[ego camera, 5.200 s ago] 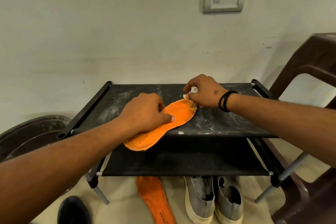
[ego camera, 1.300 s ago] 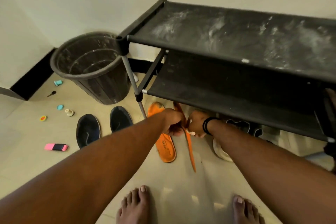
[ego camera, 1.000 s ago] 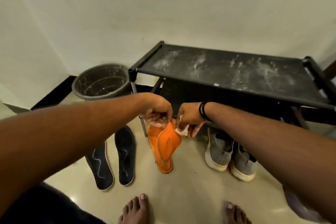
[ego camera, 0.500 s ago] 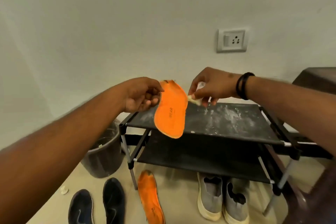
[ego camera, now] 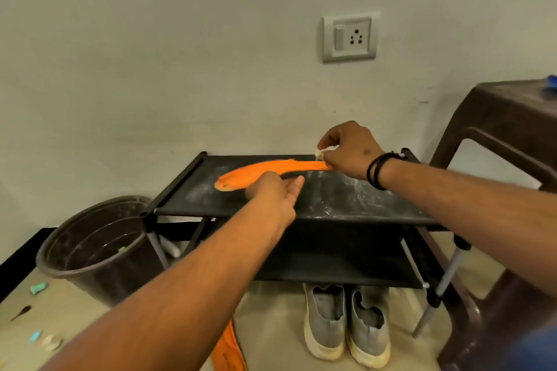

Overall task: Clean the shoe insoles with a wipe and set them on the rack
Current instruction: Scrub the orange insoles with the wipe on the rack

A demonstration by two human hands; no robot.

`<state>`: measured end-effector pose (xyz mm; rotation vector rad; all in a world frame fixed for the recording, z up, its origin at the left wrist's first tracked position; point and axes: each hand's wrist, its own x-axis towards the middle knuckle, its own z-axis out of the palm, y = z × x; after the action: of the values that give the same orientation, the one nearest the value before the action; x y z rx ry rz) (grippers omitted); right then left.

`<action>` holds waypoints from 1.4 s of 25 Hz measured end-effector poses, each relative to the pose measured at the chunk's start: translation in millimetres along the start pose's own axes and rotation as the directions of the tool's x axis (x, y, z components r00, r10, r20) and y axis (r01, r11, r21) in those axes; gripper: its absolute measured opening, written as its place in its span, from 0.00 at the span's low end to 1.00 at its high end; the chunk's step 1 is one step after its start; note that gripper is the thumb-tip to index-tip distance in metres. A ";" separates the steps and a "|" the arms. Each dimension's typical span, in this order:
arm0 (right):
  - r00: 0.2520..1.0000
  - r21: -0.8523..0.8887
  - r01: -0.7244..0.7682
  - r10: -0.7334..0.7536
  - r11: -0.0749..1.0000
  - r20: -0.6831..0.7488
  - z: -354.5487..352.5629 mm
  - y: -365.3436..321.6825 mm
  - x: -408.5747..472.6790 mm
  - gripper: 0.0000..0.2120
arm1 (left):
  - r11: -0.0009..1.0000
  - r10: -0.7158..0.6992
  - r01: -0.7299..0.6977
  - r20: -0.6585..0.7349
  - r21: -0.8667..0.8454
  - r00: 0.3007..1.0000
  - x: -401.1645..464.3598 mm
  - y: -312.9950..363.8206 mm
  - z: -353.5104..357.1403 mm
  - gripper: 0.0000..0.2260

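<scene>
An orange insole [ego camera: 256,173] lies lengthwise on the dusty top shelf of the black shoe rack [ego camera: 355,202]. My left hand [ego camera: 272,194] holds it down at its near edge, fingers stretched flat. My right hand [ego camera: 349,149] pinches a small white wipe [ego camera: 325,153] and touches the insole's right end. A second orange insole [ego camera: 229,351] lies on the floor in front of the rack, mostly hidden behind my left forearm.
A dark bucket [ego camera: 90,250] stands left of the rack. A pair of grey shoes [ego camera: 346,319] sits on the floor under the lower shelf. A brown plastic stool [ego camera: 509,129] is at the right, and small bits [ego camera: 37,288] lie on the floor at the left.
Both hands lifted the orange insole from the floor up to the top shelf; it hung upright in my left hand and now lies flat on the shelf.
</scene>
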<state>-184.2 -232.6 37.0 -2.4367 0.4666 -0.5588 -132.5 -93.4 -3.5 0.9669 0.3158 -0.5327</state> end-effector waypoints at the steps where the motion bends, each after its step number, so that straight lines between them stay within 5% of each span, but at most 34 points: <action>1: 1.000 -0.041 -0.002 0.003 0.999 0.017 6.3 7.0 3.8 0.08 | 0.996 -0.092 0.092 0.030 0.014 0.995 -1.5 -13.3 1.7 0.14; 3: 0.998 -0.105 -0.013 0.020 0.994 0.062 17.5 24.1 5.9 0.09 | 0.964 -0.237 0.212 0.159 0.158 0.958 -13.5 -25.4 -1.0 0.15; 5: 0.995 -0.149 -0.034 0.048 0.988 0.092 24.2 41.8 4.9 0.09 | 0.858 -0.206 0.053 0.248 0.511 0.947 -18.6 -19.7 -4.9 0.13; 7: 0.992 -0.185 -0.040 0.062 0.982 0.113 29.0 54.3 4.3 0.07 | 0.546 0.034 -0.382 0.437 0.745 0.899 -5.3 -0.6 -7.3 0.08; 9: 0.989 -0.204 -0.028 0.057 0.979 0.135 34.0 59.6 3.8 0.04 | 0.083 0.182 -0.690 0.670 0.719 0.720 20.7 23.2 -9.3 0.03; 11: 0.988 -0.226 -0.003 0.038 0.974 0.151 38.5 60.2 4.1 0.05 | -0.239 0.041 -0.733 0.761 0.637 0.648 45.4 36.3 -12.1 0.10; 14: 0.987 -0.260 0.035 0.007 0.965 0.162 43.5 61.9 3.8 0.06 | -0.474 -0.237 -0.712 0.704 0.518 0.669 61.7 36.4 -14.0 0.23; 18: 0.992 -0.237 0.046 -0.017 0.970 0.122 43.3 68.5 4.8 0.05 | -0.466 -0.178 -0.725 0.750 0.507 0.638 77.5 30.0 -9.2 0.23; 20: 0.998 -0.199 0.052 -0.042 0.979 0.052 39.7 68.3 9.4 0.06 | -0.430 -0.135 -0.703 0.730 0.566 0.670 84.3 32.8 -6.6 0.25; 23: 0.992 -0.112 0.082 -0.092 0.990 -0.088 30.6 62.9 26.2 0.04 | -0.502 -0.079 -0.618 0.679 0.605 0.729 93.0 41.9 -5.6 0.30; 28: 0.953 -0.445 0.259 -0.150 0.857 0.265 36.6 45.1 60.3 0.06 | -0.541 -0.101 -0.562 0.615 0.625 0.782 93.7 43.1 -19.2 0.33; 32: 0.881 -0.377 0.385 -0.214 0.843 0.421 58.6 29.4 51.3 0.07 | -0.578 -0.088 -0.568 0.647 0.586 0.758 97.5 31.6 -31.6 0.34; 35: 0.886 -0.349 0.390 -0.244 0.852 0.394 72.5 36.5 33.6 0.08 | -0.513 -0.202 -0.636 0.639 0.577 0.742 101.5 44.7 -31.0 0.33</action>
<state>-127.5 -241.6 -29.5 -2.9818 0.0234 -0.1644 -24.0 -76.1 -38.0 2.5952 -1.4209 -0.3940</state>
